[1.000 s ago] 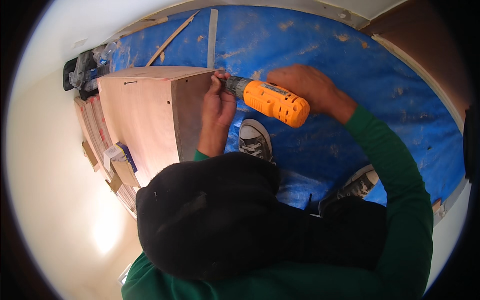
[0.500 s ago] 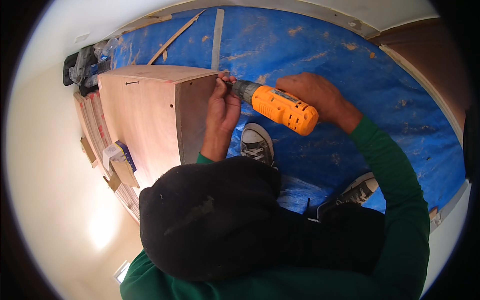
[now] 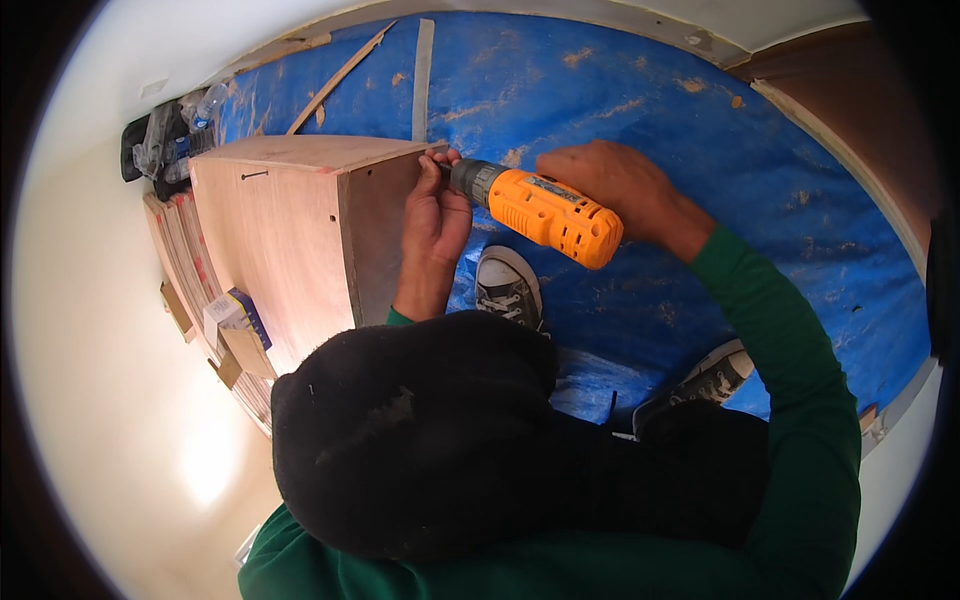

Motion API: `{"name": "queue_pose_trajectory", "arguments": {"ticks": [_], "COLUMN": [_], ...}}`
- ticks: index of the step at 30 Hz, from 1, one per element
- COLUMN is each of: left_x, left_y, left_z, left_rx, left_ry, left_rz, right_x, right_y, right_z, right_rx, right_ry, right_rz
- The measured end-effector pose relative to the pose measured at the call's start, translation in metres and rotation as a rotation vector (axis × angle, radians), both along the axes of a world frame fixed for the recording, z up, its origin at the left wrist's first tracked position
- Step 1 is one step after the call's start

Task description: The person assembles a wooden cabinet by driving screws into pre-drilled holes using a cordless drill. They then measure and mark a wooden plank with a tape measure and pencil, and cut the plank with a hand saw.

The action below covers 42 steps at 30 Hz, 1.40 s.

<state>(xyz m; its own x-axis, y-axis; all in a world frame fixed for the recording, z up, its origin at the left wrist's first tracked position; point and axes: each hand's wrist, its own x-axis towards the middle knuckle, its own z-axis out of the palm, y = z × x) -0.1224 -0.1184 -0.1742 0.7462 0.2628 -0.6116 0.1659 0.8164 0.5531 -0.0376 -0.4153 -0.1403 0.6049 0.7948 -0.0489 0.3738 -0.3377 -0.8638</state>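
My right hand (image 3: 622, 188) is closed around an orange cordless drill (image 3: 555, 218), whose handle is hidden beneath its body. The dark chuck points left at the far right corner of a plywood box (image 3: 270, 230). Right there, the fingers of my left hand (image 3: 436, 215) are pinched together at the drill's tip, against the box edge. Whatever sits between those fingertips is too small and covered to make out. A dark screw (image 3: 255, 175) lies on the box's broad face, and small dark holes show near its edge.
Blue sheeting (image 3: 560, 90) with dusty smears covers the floor. Stacked boards (image 3: 185, 240) lean left of the box, near a small carton (image 3: 236, 312). Dark bags and bottles (image 3: 175, 140) lie at far left. A thin wood strip (image 3: 340, 80) rests beyond. My shoes (image 3: 508, 285) stand close by.
The whole scene has shifted slightly left in the picture. Both hands and the drill keep about the same place against the box corner.
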Motion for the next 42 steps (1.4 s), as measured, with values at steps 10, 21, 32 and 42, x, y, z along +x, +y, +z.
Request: {"name": "queue_pose_trajectory", "arguments": {"ticks": [10,21,32,42], "left_x": [0.006,0.052,0.097,0.111], "left_y": [-0.007,0.011,0.043,0.066], "left_z": [0.013,0.227,0.196,0.182], "left_rx": [0.047,2.510,2.113,2.004], "left_ry": [0.005,-0.189,0.000,-0.071], "left_rz": [-0.081,-1.305,-1.663,-1.755], "right_x": [0.004,0.004,0.002,0.001], "right_y": [0.003,0.003,0.004,0.004], "right_z": [0.007,0.001,-0.013,-0.024], "right_rx": [-0.032,-0.050,-0.003,0.010], "right_ry": [0.021,-0.035,-0.241,-0.279], "right_rz": [0.022,0.022,-0.024,-0.017]}}
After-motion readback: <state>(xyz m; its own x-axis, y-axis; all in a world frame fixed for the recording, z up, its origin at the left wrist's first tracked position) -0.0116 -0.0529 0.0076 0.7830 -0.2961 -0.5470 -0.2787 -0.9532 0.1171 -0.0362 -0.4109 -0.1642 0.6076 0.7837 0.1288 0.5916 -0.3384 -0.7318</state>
